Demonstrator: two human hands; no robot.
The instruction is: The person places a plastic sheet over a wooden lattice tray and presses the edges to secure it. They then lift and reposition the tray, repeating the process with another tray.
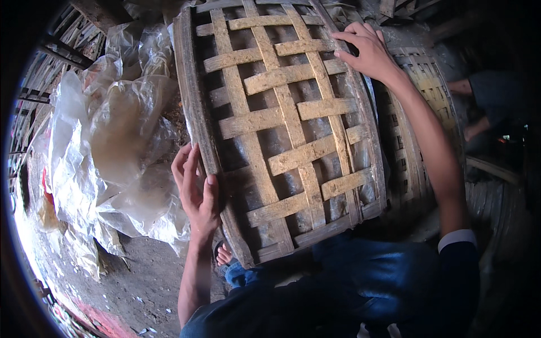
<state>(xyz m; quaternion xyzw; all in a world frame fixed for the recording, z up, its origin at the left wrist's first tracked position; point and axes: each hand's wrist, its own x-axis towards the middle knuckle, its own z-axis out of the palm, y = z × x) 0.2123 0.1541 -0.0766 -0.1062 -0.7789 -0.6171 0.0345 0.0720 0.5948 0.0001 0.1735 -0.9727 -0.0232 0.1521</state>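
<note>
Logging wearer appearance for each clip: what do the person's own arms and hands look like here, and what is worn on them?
Both hands, left hand and right hand, are bare: no gloves, rings or watch visible. Forearms are uncovered. The right arm has a dark blue sleeve pushed above the elbow, edged with a white cuff. The left arm's dark blue sleeve shows at the lower edge.

The person is wearing a dark navy top, its right sleeve (459,265) showing a pale cuff band (456,238) and its left sleeve ending above the elbow. Blue denim trousers (372,276) are covering the legs. Both hands and forearms are bare.
</note>
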